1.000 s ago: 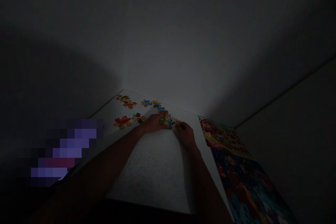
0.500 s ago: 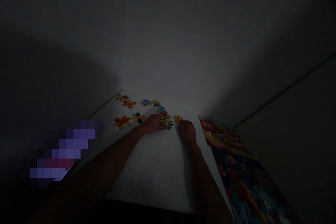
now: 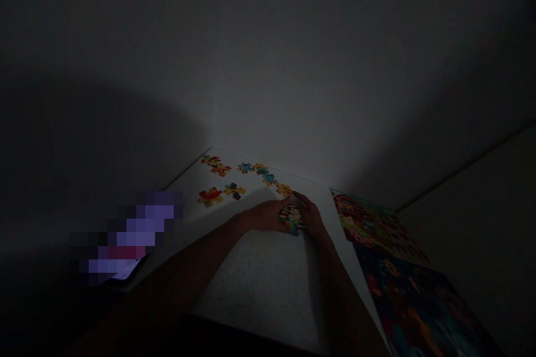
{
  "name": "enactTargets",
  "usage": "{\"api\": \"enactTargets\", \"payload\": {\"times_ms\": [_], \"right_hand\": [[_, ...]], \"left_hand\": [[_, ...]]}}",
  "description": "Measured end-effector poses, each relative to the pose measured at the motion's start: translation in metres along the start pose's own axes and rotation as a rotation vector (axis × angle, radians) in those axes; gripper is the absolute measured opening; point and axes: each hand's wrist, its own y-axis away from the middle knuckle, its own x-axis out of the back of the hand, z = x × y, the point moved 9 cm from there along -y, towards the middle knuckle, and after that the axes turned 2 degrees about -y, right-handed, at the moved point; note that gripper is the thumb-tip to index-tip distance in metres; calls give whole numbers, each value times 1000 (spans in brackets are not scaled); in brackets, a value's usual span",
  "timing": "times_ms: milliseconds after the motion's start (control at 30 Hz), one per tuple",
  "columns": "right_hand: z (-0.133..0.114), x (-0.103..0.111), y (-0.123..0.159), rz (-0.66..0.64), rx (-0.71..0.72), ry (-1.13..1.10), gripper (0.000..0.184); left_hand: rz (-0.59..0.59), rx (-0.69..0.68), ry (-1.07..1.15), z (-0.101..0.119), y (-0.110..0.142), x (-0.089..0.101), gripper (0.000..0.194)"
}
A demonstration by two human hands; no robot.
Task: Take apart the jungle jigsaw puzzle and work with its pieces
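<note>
The scene is very dark. On a white board [image 3: 259, 284] my left hand [image 3: 268, 216] and my right hand [image 3: 312, 216] meet around a small joined cluster of colourful puzzle pieces [image 3: 291, 219], fingers curled on its two sides. A loose yellow piece [image 3: 284, 189] lies just beyond the fingertips. Other small groups of pieces lie further away: a red and yellow one [image 3: 210, 197], a blue and yellow one [image 3: 234, 191], one at the far corner [image 3: 215, 164] and a row along the far edge [image 3: 257, 169].
A large colourful picture sheet [image 3: 389, 251] lies along the board's right side. A blurred purple object [image 3: 125, 234] sits at the left. A plain wall rises right behind the board. The surroundings are too dark to make out.
Both hands have drawn the joined cluster toward me and to the right, away from the far edge. The yellow piece stays behind near the far edge. The camera view shifted slightly.
</note>
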Motion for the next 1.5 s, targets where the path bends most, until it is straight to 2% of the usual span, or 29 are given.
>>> {"api": "enactTargets", "payload": {"times_ms": [67, 133, 200, 267, 400, 467, 533, 633, 800, 900, 1033, 1233, 1367, 1433, 1500], "right_hand": [[0, 7, 5, -1, -48, -136, 47], [-5, 3, 12, -112, -70, -220, 44], [-13, -7, 21, -250, -81, -265, 53], [-19, -13, 26, -290, -90, -243, 63], [-29, -17, 26, -227, -95, -210, 58], [-31, -17, 24, -193, -88, -226, 52], [-29, -14, 23, -147, -93, -255, 49], [-22, -9, 22, -84, -106, -283, 48], [-13, -3, 21, -4, -105, -278, 46], [-8, 9, 19, 111, -111, -341, 45], [0, 25, 19, 262, -157, -333, 41], [6, 24, 18, 268, -150, -311, 41], [11, 18, 16, 234, -140, -363, 43], [11, 15, 17, 213, -145, -353, 44], [10, 12, 17, 189, -147, -327, 45]], "left_hand": [[36, 12, -15, -4, 0, 2, 62], [82, 23, -20, -9, -2, 3, 64], [130, 37, -44, -13, -5, 4, 66], [169, 46, -100, -16, -8, 4, 66], [163, 40, -186, -15, -13, 6, 65], [145, 36, -179, -14, -19, 12, 58], [164, 93, -229, -18, -27, 23, 46], [189, 238, -417, -33, -43, 37, 45], [91, 354, -567, -57, -57, 28, 59], [74, 404, -628, -64, -46, 27, 63], [80, 424, -725, -62, -16, 41, 65], [119, 482, -804, -58, 34, 62, 66], [226, 670, -802, -63, 64, 66, 71], [277, 763, -772, -69, 73, 66, 72], [283, 752, -753, -73, 72, 65, 71]]}}
